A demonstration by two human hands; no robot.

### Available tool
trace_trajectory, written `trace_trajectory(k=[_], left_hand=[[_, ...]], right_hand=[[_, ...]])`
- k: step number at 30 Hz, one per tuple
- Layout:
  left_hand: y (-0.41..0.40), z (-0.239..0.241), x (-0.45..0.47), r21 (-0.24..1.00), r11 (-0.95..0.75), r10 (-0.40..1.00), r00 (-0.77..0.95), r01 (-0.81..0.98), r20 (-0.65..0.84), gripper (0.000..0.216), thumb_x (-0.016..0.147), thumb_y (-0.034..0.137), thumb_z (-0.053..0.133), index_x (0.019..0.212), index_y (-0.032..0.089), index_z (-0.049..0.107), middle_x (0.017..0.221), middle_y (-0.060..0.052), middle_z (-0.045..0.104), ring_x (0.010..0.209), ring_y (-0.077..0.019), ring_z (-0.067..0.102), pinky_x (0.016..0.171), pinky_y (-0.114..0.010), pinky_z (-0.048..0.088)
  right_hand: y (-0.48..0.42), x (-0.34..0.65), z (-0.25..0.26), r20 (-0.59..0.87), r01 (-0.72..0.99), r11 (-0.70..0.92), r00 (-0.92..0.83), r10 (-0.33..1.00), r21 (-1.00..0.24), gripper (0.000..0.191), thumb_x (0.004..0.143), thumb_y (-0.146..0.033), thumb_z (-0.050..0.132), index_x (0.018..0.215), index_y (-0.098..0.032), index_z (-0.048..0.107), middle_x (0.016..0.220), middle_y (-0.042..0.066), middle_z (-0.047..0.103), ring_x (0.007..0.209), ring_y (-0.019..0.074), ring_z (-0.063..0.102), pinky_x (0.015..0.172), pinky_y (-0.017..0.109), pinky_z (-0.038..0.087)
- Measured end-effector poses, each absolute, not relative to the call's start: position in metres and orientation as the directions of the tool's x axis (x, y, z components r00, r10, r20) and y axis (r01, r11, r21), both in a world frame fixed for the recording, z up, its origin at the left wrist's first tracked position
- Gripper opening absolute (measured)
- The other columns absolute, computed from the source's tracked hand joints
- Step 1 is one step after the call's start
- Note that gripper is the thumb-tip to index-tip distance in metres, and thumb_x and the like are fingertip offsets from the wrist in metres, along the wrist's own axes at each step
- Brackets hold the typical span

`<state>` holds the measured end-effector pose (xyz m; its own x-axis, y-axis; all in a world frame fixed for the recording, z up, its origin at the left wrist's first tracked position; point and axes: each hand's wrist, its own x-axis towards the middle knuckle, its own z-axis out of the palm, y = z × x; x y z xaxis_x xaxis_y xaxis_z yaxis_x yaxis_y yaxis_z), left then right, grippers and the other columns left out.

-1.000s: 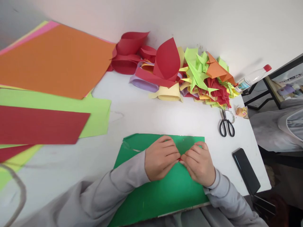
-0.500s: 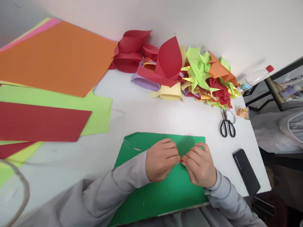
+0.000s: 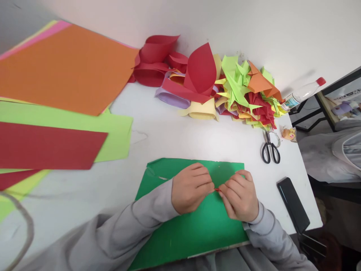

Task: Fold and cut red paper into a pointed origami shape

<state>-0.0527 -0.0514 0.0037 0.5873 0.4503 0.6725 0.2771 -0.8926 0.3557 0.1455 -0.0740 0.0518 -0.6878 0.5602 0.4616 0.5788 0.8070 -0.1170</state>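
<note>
My left hand (image 3: 194, 188) and my right hand (image 3: 239, 195) meet over a green board (image 3: 191, 233) at the table's front edge. Between the pinched fingertips shows a thin red paper piece (image 3: 217, 189), narrow like a twist. Most of it is hidden by the fingers. Both hands are closed on it, one at each end, with a small gap between them. The board lies flat beneath my wrists, and its upper left corner is creased.
Large sheets of orange (image 3: 67, 71), green and red paper (image 3: 50, 146) cover the left. Curled red paper shapes (image 3: 201, 71) and folded pieces (image 3: 237, 86) are heaped at the back. Scissors (image 3: 270, 150), a black phone (image 3: 293, 205) and a bottle (image 3: 303, 94) lie right. A person's sleeve (image 3: 321, 154) shows beyond.
My hands have drawn slightly apart, the left one shifting a little left and up. More of the red paper piece now shows between the fingertips.
</note>
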Motion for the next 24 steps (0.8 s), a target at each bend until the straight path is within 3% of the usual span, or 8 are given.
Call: trace_trajectory(k=[4,16,24], left_hand=[[-0.0464,0.0035,-0.0566,0.446,-0.868,0.484,0.574,0.219,0.66,0.015,0.089,0.012,0.044,0.083,0.02,0.055,0.07,-0.002,0.065,0.067,-0.0165,0.053,0.064,-0.033,0.039],[-0.0499,0.0037,-0.0537,0.548,-0.821,0.532,0.56,0.159,0.635,0.009,0.086,0.011,0.054,0.086,0.019,0.059,0.074,-0.003,0.069,0.071,-0.0171,0.057,0.068,-0.033,0.043],[-0.0421,0.0118,-0.0577,0.628,-0.777,0.573,0.474,0.052,0.669,0.008,0.085,0.015,0.062,0.078,0.019,0.061,0.066,-0.003,0.068,0.065,-0.0156,0.059,0.065,-0.031,0.047]], right_hand=[[-0.0738,0.1488,0.0517,0.468,0.586,0.801,-0.676,0.568,-0.126,0.009,0.087,-0.012,0.053,0.083,-0.014,0.061,0.064,0.001,0.058,0.066,0.0155,0.05,0.076,0.038,0.039],[-0.0723,0.146,0.0519,0.439,0.574,0.814,-0.713,0.548,-0.084,0.009,0.087,-0.012,0.055,0.082,-0.015,0.062,0.061,-0.001,0.058,0.065,0.0153,0.046,0.073,0.036,0.038],[-0.0739,0.15,0.0499,0.479,0.568,0.819,-0.697,0.534,-0.085,0.007,0.086,-0.013,0.057,0.091,-0.015,0.061,0.064,-0.001,0.059,0.067,0.0156,0.048,0.076,0.038,0.039]])
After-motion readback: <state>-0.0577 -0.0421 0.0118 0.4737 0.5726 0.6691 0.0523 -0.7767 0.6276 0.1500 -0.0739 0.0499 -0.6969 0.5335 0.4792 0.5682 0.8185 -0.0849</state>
